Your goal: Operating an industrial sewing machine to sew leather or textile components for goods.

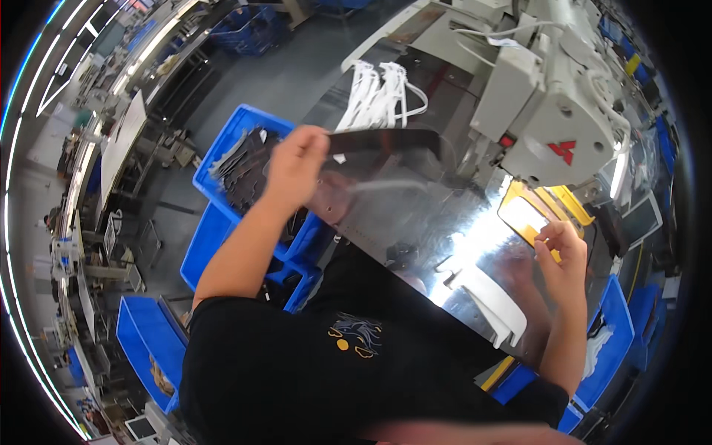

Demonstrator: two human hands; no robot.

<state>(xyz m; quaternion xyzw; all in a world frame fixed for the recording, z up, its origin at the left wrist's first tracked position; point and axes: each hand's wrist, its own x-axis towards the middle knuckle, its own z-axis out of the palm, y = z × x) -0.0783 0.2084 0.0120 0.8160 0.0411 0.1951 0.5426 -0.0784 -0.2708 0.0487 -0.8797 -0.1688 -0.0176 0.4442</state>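
My left hand is closed on one end of a black fabric strip, which stretches to the right above the shiny metal table. My right hand is beside the yellow frame at the sewing machine. Its thumb and fingers are pinched together, and whatever is between them cannot be made out. A bundle of white straps lies on the table beyond my left hand. Between me and the machine lies a curved white piece, close to the table's front edge.
Blue bins stand to my left, the far one holding dark fabric pieces. Another blue bin with white material is on my right. A bright lamp glare covers the table by the machine. Long workbenches line the far left.
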